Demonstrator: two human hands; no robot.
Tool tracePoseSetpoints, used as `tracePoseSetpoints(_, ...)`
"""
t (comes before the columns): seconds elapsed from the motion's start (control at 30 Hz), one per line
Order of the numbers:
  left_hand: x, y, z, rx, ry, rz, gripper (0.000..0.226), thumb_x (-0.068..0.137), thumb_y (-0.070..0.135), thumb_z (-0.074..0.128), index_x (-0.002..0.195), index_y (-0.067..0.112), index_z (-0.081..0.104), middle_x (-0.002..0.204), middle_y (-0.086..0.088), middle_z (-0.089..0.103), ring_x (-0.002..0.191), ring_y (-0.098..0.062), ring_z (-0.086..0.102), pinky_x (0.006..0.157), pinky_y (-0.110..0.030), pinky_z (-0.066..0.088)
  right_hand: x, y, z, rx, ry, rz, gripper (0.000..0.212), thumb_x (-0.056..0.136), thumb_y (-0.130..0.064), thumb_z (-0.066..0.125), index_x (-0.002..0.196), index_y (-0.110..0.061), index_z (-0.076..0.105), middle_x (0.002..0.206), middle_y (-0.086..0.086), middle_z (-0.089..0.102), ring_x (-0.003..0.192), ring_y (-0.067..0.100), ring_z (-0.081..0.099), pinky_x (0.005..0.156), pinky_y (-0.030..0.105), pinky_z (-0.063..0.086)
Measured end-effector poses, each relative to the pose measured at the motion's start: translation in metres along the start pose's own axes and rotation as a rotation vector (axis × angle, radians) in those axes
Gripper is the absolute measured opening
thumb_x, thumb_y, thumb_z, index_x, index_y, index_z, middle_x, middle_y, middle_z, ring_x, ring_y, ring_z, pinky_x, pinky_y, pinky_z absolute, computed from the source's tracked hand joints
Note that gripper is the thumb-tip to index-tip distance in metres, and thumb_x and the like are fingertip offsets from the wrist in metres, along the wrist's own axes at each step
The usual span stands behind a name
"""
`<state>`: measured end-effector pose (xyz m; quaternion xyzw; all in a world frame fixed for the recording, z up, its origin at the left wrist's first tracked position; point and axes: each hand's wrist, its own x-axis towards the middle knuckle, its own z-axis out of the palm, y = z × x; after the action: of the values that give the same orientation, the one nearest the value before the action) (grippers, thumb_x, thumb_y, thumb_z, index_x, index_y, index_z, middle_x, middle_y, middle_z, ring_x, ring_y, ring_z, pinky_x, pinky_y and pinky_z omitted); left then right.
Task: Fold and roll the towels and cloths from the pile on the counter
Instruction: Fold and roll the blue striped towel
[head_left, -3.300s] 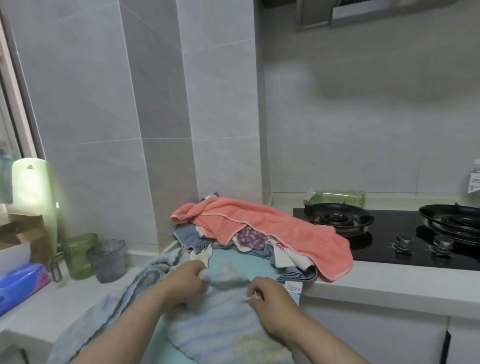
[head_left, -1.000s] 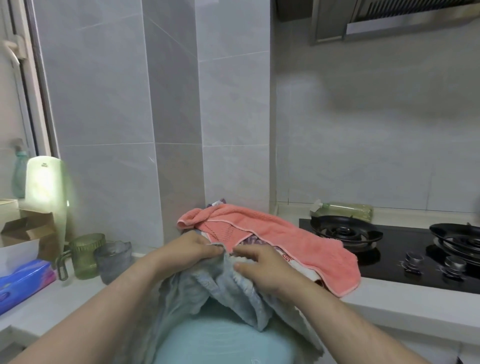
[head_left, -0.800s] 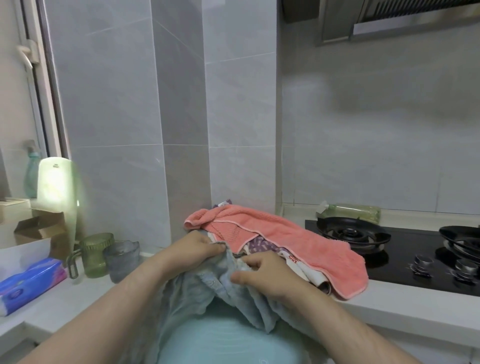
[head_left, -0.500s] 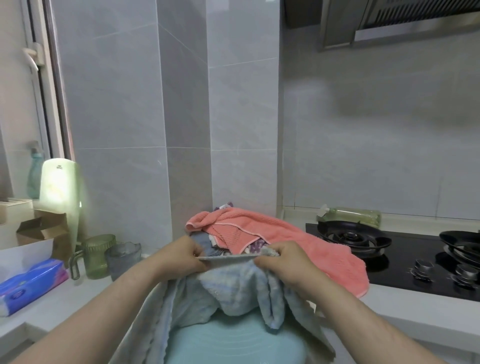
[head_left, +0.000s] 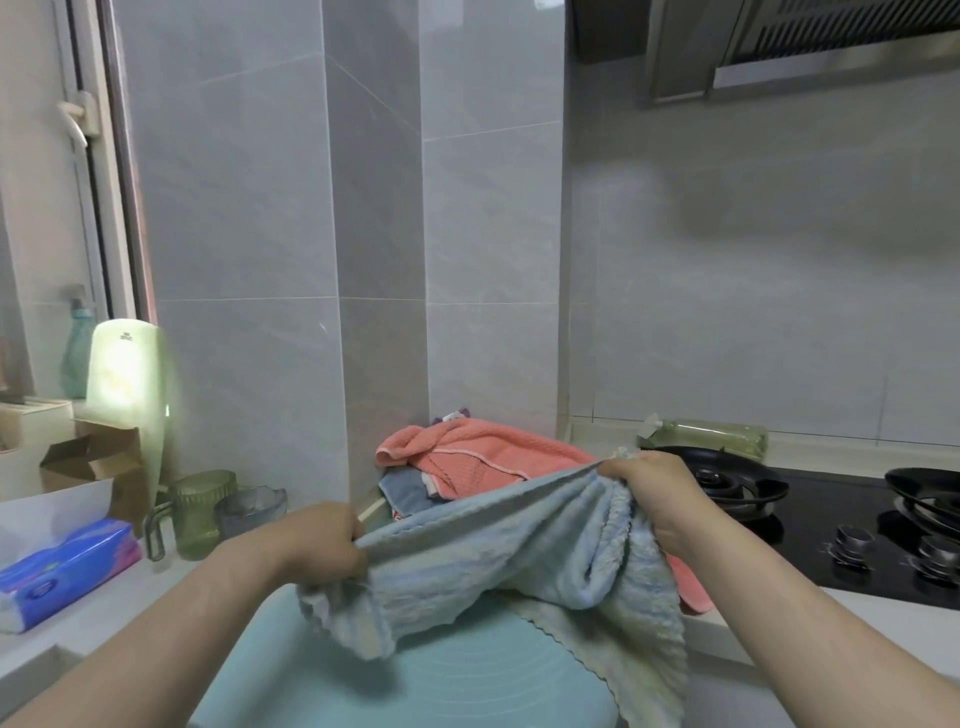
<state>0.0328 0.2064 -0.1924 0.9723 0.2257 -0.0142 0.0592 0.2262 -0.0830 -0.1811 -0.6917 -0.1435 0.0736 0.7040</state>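
Observation:
A light blue fluffy towel (head_left: 519, 561) hangs in the air, its top edge stretched between my hands. My left hand (head_left: 322, 540) grips its left end and my right hand (head_left: 654, 493) grips its right end, held higher. The towel droops over a teal mat (head_left: 441, 675) on the counter. Behind it lies the pile, with a coral pink towel (head_left: 483, 457) on top and a blue cloth (head_left: 405, 491) beneath; the towel hides the pile's front.
A black gas hob (head_left: 831, 514) takes up the right of the counter, a green bottle (head_left: 711, 436) lying behind it. At the left stand a green cup (head_left: 200, 512), a grey cup (head_left: 249, 512), a blue tissue pack (head_left: 62, 577) and a cardboard box (head_left: 93, 462).
Both hands have lifted the blue towel off the mat and moved apart along its top edge. The right hand has risen to the right, so the edge is pulled taut.

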Motion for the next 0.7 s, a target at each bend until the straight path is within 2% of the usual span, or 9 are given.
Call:
tracePoseSetpoints(0.03, -0.003, 0.002, -0.002, -0.005, -0.023, -0.021, 0.018, 0.071, 0.038, 0.053, 0.068, 0.02, 0.052, 0.079, -0.002, 0.058, 0.07, -0.018, 0.051, 0.06, -0.028, 0.036, 0.002, -0.001, -0.002, 0.014, 0.012, 0.015, 0.007, 0.075, -0.002, 0.069, 0.08, -0.004, 0.064, 0.069, 0.018, 0.059, 0.061, 0.025, 0.058, 0.06, 0.034, 0.047)
tracePoseSetpoints(0.1, -0.014, 0.006, -0.007, -0.174, -0.075, -0.048, 0.023, 0.074, 0.042, 0.047, 0.072, 0.02, 0.051, 0.075, 0.001, 0.054, 0.067, -0.014, 0.046, 0.062, -0.028, 0.034, 0.007, -0.001, -0.003, 0.016, 0.019, 0.039, 0.009, 0.073, -0.003, 0.069, 0.08, -0.005, 0.065, 0.067, 0.017, 0.058, 0.059, 0.025, 0.057, 0.059, 0.034, 0.047)
tracePoseSetpoints(0.2, -0.021, 0.006, -0.014, -0.576, -0.17, -0.045, 0.016, 0.072, 0.031, 0.049, 0.061, 0.021, 0.043, 0.054, 0.006, 0.043, 0.049, -0.01, 0.038, 0.051, -0.022, 0.031, 0.009, 0.002, -0.001, -0.009, 0.016, 0.072, 0.008, 0.072, -0.002, 0.067, 0.079, -0.005, 0.064, 0.06, 0.013, 0.058, 0.052, 0.022, 0.055, 0.055, 0.031, 0.046)
tracePoseSetpoints(0.23, -0.02, 0.004, -0.014, -0.635, -0.178, -0.013, 0.014, 0.067, 0.026, 0.052, 0.058, 0.02, 0.043, 0.051, 0.006, 0.041, 0.046, -0.011, 0.037, 0.048, -0.022, 0.029, 0.009, 0.003, 0.001, -0.01, 0.014, 0.08, 0.009, 0.072, -0.001, 0.066, 0.078, -0.007, 0.062, 0.059, 0.011, 0.057, 0.05, 0.021, 0.054, 0.054, 0.03, 0.045)
tracePoseSetpoints(0.37, -0.006, -0.004, -0.007, -0.605, -0.026, 0.083, 0.01, 0.056, 0.02, 0.065, 0.06, 0.017, 0.056, 0.056, -0.001, 0.047, 0.05, -0.014, 0.044, 0.046, -0.022, 0.029, 0.01, 0.009, 0.008, -0.033, 0.033, 0.09, 0.012, 0.074, 0.001, 0.065, 0.071, -0.008, 0.058, 0.06, 0.012, 0.055, 0.047, 0.019, 0.052, 0.051, 0.025, 0.042)
tracePoseSetpoints(0.5, 0.0, -0.007, -0.005, -0.642, -0.049, -0.012, 0.022, 0.056, 0.034, 0.073, 0.054, 0.019, 0.056, 0.058, 0.0, 0.054, 0.057, -0.018, 0.048, 0.061, -0.029, 0.035, 0.006, 0.017, 0.019, -0.139, 0.043, 0.029, 0.013, 0.072, -0.005, 0.065, 0.067, -0.011, 0.055, 0.063, 0.012, 0.053, 0.055, 0.02, 0.052, 0.056, 0.029, 0.04)
tracePoseSetpoints(0.6, 0.004, 0.0, -0.004, -0.637, -0.017, -0.08, 0.02, 0.055, 0.034, 0.07, 0.051, 0.019, 0.056, 0.057, 0.003, 0.057, 0.056, -0.018, 0.049, 0.063, -0.03, 0.037, -0.003, 0.025, 0.034, -0.335, 0.003, -0.076, 0.029, 0.077, -0.011, 0.063, 0.054, -0.018, 0.046, 0.05, -0.003, 0.046, 0.052, 0.016, 0.043, 0.054, 0.027, 0.035)
tracePoseSetpoints(0.67, 0.003, 0.011, -0.007, -0.686, -0.022, -0.047, 0.016, 0.06, 0.026, 0.067, 0.05, 0.018, 0.058, 0.054, 0.003, 0.058, 0.054, -0.016, 0.049, 0.061, -0.028, 0.037, -0.009, 0.029, 0.046, -0.515, -0.036, -0.211, 0.022, 0.08, -0.016, 0.061, 0.06, -0.021, 0.054, 0.056, -0.01, 0.053, 0.057, 0.014, 0.048, 0.058, 0.029, 0.039)
tracePoseSetpoints(0.7, 0.002, 0.016, -0.007, -0.733, -0.045, -0.017, 0.009, 0.061, 0.024, 0.065, 0.057, 0.016, 0.063, 0.059, -0.002, 0.063, 0.057, -0.018, 0.054, 0.064, -0.029, 0.041, -0.015, 0.03, 0.053, -0.585, -0.074, -0.269, 0.01, 0.081, -0.018, 0.061, 0.074, -0.023, 0.063, 0.071, -0.01, 0.062, 0.068, 0.014, 0.056, 0.066, 0.03, 0.045)
